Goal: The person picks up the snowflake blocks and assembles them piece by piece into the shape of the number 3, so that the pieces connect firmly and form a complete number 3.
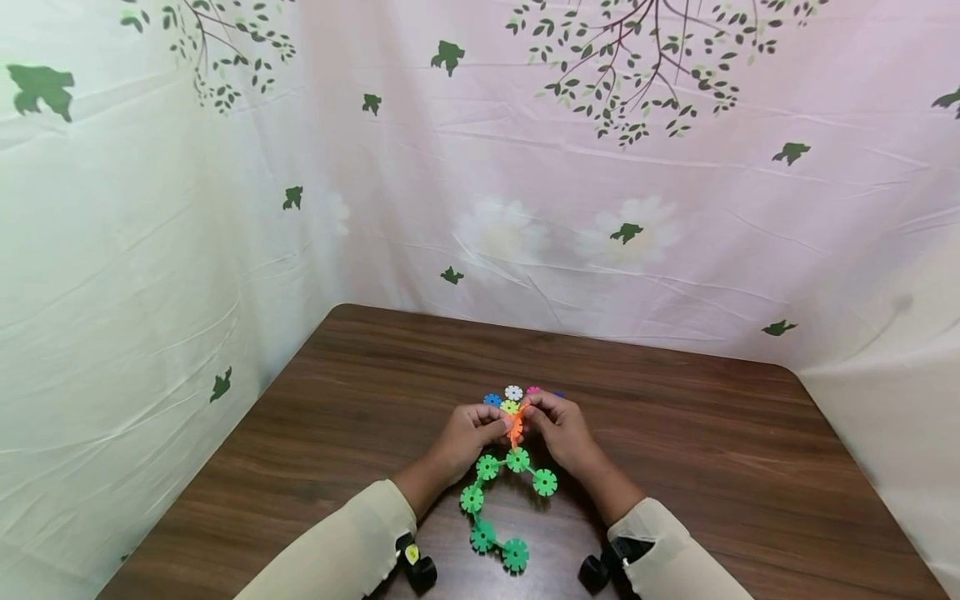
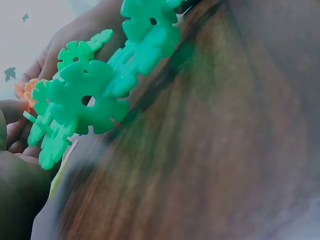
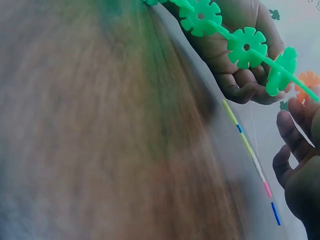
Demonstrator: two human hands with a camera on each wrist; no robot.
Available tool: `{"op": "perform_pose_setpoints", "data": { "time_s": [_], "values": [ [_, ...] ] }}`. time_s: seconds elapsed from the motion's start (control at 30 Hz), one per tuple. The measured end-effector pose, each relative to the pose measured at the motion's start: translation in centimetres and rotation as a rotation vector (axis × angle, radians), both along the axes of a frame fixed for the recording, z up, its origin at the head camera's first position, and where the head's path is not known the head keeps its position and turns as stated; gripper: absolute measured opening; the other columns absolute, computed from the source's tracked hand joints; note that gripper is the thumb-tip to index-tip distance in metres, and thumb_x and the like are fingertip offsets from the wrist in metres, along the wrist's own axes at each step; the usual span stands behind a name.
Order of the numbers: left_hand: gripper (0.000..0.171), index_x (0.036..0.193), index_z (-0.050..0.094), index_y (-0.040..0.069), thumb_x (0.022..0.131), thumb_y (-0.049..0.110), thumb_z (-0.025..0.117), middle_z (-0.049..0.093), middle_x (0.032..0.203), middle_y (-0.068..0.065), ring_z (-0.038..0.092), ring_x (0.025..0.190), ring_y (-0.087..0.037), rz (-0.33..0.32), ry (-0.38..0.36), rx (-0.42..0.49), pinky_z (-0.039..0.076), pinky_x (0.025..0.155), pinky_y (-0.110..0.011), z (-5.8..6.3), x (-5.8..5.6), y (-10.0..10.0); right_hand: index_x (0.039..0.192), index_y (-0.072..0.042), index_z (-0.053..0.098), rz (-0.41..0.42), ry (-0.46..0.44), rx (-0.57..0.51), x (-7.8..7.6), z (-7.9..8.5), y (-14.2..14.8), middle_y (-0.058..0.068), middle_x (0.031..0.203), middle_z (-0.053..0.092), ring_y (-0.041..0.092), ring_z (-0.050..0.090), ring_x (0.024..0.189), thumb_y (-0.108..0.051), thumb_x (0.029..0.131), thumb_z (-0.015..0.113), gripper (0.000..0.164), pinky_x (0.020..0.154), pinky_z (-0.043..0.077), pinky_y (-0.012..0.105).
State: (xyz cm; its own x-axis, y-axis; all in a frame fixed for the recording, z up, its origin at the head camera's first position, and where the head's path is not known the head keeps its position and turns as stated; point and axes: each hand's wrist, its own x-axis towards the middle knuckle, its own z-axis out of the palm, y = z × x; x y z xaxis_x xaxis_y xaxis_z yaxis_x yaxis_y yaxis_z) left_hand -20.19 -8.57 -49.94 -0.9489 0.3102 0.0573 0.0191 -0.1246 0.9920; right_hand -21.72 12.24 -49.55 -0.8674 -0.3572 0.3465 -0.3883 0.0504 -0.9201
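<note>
In the head view, my left hand (image 1: 459, 442) pinches orange flower-shaped linking discs (image 1: 515, 429) between thumb and fingers. My right hand (image 1: 566, 433) pinches the upper orange part from the other side. Joined below the orange discs is a chain of green flower-shaped discs (image 1: 472, 499), bent in a curve towards me. In the left wrist view, the green chain (image 2: 87, 97) crosses in front of both hands and hides part of the orange disc (image 2: 31, 92). From the right wrist, the orange disc (image 3: 307, 85) shows at the right fingertips; its exact joint is hidden.
Loose discs lie flat just beyond the hands: a blue disc (image 1: 492, 399), a white disc (image 1: 513, 392), a pink disc (image 1: 533, 390) and a yellow disc (image 1: 509, 407). Another blue one is partly covered by the right hand. Patterned cloth (image 1: 540, 192) hangs behind the brown table (image 1: 360, 375).
</note>
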Motion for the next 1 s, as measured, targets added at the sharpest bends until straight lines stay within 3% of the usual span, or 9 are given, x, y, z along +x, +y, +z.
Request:
{"op": "perform_pose_setpoints", "data": {
  "time_s": [0.13,0.37,0.57,0.7,0.83,1.0],
  "values": [
    [0.022,0.107,0.072,-0.018,0.104,0.004,0.068,0.075,0.084,0.01,0.068,0.082,-0.008,0.016,-0.018,-0.006,0.058,0.077,-0.023,0.07,0.18,0.07,0.108,0.013,0.071,-0.069,0.025,0.009,0.2,-0.2,-0.14,0.005,0.094,0.074,0.005,0.072,0.082,0.002,0.107,0.062,0.014,0.071,0.067,0.032],
    [0.024,0.108,0.07,-0.02,0.105,0.003,0.067,0.074,0.083,0.011,0.067,0.08,-0.007,0.008,-0.008,-0.006,0.057,0.074,-0.022,-0.03,0.26,-0.02,0.1,0.009,0.077,-0.165,0.139,0.041,0.52,-0.26,-0.27,0.025,0.095,0.074,0.004,0.07,0.086,0.009,0.101,0.067,0.01,0.075,0.064,0.028],
    [0.025,0.11,0.066,-0.025,0.106,0.0,0.065,0.08,0.085,0.006,0.074,0.082,-0.007,-0.044,0.017,0.034,0.06,0.077,-0.023,0.03,0.53,-0.29,0.098,0.008,0.08,-0.158,0.225,0.022,0.75,-0.11,-0.25,0.029,0.095,0.076,0.01,0.073,0.087,0.016,0.096,0.069,0.013,0.076,0.063,0.023],
    [0.024,0.111,0.066,-0.024,0.107,-0.001,0.063,0.081,0.088,0.004,0.077,0.085,-0.007,-0.068,0.025,0.049,0.061,0.078,-0.023,0.03,0.51,-0.38,0.1,0.009,0.08,-0.14,0.258,0.008,0.73,-0.03,-0.2,0.031,0.099,0.076,0.005,0.072,0.091,0.018,0.096,0.069,0.015,0.078,0.062,0.02],
    [0.02,0.109,0.069,-0.018,0.107,0.001,0.064,0.076,0.087,0.008,0.073,0.083,-0.007,-0.064,0.019,0.05,0.058,0.075,-0.022,0.08,0.33,-0.35,0.106,0.012,0.079,-0.14,0.257,-0.008,0.7,-0.03,-0.19,0.035,0.106,0.075,-0.004,0.07,0.097,0.016,0.098,0.068,0.014,0.082,0.063,0.02],
    [0.015,0.109,0.069,-0.007,0.109,0.005,0.061,0.076,0.088,0.008,0.076,0.083,-0.007,-0.077,-0.03,0.072,0.058,0.077,-0.023,0.32,0.34,-0.41,0.115,0.012,0.078,-0.144,0.258,0.011,0.77,-0.22,-0.35,0.032,0.111,0.076,-0.006,0.07,0.105,0.012,0.099,0.067,0.019,0.086,0.062,0.019]
  ]
}}
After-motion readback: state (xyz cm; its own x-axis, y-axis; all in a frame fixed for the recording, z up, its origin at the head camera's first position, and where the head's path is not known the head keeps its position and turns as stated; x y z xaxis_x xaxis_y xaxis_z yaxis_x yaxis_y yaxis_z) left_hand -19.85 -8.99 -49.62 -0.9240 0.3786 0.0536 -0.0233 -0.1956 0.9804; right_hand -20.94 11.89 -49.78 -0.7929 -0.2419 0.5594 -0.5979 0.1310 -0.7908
